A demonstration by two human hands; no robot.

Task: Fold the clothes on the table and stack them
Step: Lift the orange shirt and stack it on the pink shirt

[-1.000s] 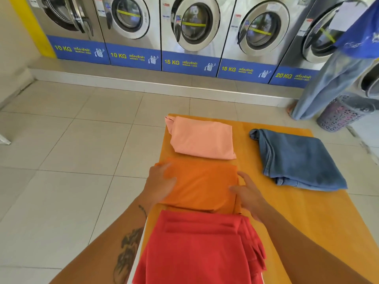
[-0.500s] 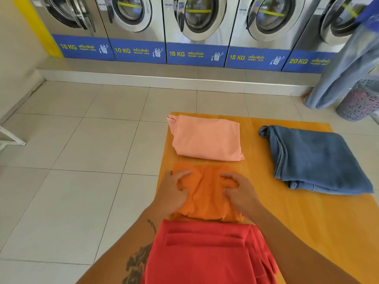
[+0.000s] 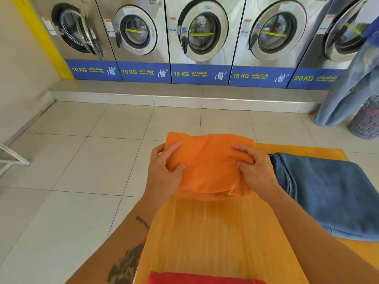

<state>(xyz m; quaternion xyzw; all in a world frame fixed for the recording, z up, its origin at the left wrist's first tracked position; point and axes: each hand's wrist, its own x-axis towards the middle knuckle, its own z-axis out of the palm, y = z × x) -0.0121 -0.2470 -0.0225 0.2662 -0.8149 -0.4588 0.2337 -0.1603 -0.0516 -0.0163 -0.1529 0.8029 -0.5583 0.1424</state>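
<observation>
A folded orange garment (image 3: 209, 167) is held up over the far end of the orange table (image 3: 215, 232). My left hand (image 3: 165, 171) grips its left edge and my right hand (image 3: 256, 171) grips its right edge. The orange garment hides the pink folded garment that lay at the far end. A folded blue garment (image 3: 328, 193) lies on the right side of the table. Only the top edge of the red folded garment (image 3: 205, 278) shows at the bottom of the view.
A row of front-loading washing machines (image 3: 201, 37) lines the far wall on a raised step. At the right stand a person in blue jeans (image 3: 348, 89) and a perforated laundry basket (image 3: 367, 119). Tiled floor lies to the left, with a white metal frame (image 3: 12, 158) at the edge.
Both hands closed on the orange garment, lifted it off the table's middle and carried it forward to the far end, over the pink garment. The camera tilted up.
</observation>
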